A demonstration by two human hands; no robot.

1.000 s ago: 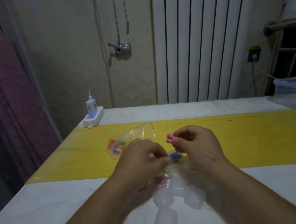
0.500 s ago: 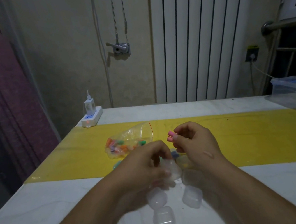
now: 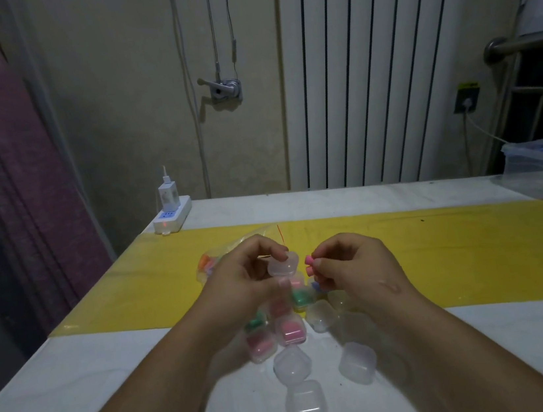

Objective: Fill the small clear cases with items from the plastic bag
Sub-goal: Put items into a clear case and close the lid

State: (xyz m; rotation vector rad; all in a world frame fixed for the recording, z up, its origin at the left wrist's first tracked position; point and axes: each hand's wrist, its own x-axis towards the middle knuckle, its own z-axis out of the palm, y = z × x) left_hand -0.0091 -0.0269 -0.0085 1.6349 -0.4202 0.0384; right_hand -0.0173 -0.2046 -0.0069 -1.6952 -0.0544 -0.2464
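Above the table (image 3: 79, 386), left hand (image 3: 242, 285) round clear case (image 3: 283, 264), seemingly unlabelled.

Camera: one wide-angle view, worn on the person's head.
Facing: forward and down over the surface (image 3: 79, 386), toward the wall and radiator (image 3: 400, 67) in the upper frame.
Nearness: close; both forearms enter from the bottom edge, hands mid-frame.
Shared views: only this single view.

Both forearms (image 3: 156, 387) are bare, with no sleeves visible.
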